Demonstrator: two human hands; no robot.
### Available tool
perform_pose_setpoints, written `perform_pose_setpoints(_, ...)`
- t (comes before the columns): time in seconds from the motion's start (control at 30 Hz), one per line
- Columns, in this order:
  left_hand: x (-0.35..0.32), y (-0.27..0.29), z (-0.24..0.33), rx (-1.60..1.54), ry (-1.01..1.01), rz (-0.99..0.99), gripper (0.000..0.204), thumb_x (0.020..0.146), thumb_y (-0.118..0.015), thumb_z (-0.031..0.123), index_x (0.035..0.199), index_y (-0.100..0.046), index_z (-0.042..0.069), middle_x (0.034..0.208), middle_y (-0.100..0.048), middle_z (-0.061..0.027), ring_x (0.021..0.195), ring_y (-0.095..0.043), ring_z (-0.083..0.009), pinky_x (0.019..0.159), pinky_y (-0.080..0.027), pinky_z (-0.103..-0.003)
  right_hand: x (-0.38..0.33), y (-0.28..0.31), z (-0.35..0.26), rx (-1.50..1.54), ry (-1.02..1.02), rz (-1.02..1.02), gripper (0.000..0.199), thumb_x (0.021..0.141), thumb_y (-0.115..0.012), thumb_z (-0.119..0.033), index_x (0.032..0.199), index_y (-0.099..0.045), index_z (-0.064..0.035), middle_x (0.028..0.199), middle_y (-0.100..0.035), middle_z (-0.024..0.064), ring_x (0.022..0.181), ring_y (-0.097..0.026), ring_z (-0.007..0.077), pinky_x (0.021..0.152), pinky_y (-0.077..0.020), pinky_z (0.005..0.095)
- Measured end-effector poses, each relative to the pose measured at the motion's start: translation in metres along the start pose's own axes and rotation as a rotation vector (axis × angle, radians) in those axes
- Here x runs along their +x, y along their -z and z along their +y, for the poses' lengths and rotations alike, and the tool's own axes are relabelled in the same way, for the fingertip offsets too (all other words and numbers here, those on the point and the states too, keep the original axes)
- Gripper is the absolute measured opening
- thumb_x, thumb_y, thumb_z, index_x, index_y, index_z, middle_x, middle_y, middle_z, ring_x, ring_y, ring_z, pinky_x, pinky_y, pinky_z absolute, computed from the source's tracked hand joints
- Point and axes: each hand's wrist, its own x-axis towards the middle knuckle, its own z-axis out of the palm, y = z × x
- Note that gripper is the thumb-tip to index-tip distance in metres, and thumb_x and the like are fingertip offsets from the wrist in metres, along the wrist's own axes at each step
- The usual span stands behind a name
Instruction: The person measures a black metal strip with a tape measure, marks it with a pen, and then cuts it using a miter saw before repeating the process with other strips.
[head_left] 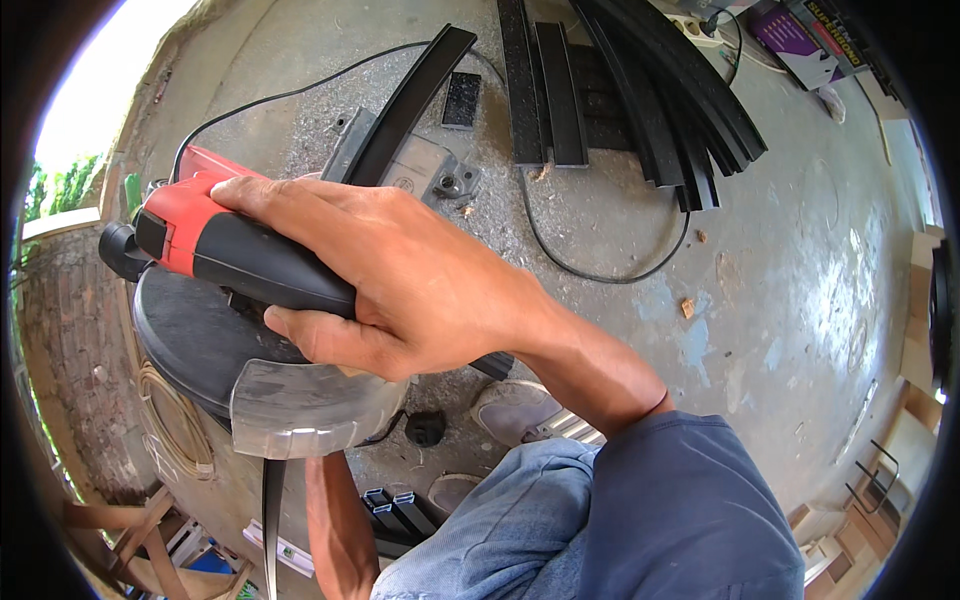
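My right hand (400,265) is wrapped round the red and black handle of a miter saw (270,262). Below the fingers sit the saw's round dark blade guard and a scuffed clear plastic guard (310,405). My left forearm (340,530) rises from the lower edge and passes beneath that clear guard, so the left hand and its fingers are hidden. A long black profile (415,100) lies at a slant over the saw's grey base (415,165). Another dark strip (272,520) sticks out below the guard; whether it is the same piece I cannot tell.
Several black profiles (670,90) lie on the concrete floor (790,230) at the far side, and a short offcut (461,100) beside the saw. A black cable (590,278) loops across shavings. Hollow profile ends (400,510) show near my shoe (515,408). Coiled hose (170,420) lies left.
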Motion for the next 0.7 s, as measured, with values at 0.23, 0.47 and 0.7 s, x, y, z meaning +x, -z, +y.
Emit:
perform_pose_setpoints(0.23,-0.0034,-0.0029,-0.0001,-0.008,0.006,0.002,0.045,0.073,-0.079,0.026,0.115,-0.068,0.013,0.124,-0.059,-0.0141,0.131,-0.043,-0.0382,0.111,-0.023,-0.063,-0.0009,0.0,-0.0007,0.017,-0.019,-0.015,0.067,0.078,-0.067,-0.018,0.135,-0.047,0.0101,0.106,-0.065,0.028,0.09,-0.066,0.0467,0.08,-0.0522,0.051)
perform_pose_setpoints(0.47,-0.0024,-0.0037,-0.0017,-0.015,0.008,0.008,0.045,0.073,-0.079,0.027,0.114,-0.068,0.013,0.124,-0.059,-0.0138,0.13,-0.043,-0.0378,0.111,-0.023,-0.063,-0.0007,-0.0006,0.0007,0.016,0.013,-0.003,0.067,0.078,-0.067,-0.017,0.135,-0.047,0.0107,0.106,-0.065,0.0278,0.091,-0.067,0.0456,0.081,-0.0525,0.0506)
perform_pose_setpoints(0.7,0.0008,-0.0061,-0.0003,-0.019,0.004,0.006,0.045,0.072,-0.08,0.028,0.113,-0.068,0.013,0.123,-0.059,-0.0135,0.129,-0.044,-0.0374,0.11,-0.024,-0.063,-0.0004,0.0006,0.001,0.011,0.006,-0.007,0.067,0.078,-0.068,-0.017,0.135,-0.047,0.0112,0.108,-0.065,0.028,0.094,-0.067,0.0456,0.082,-0.0523,0.0508)
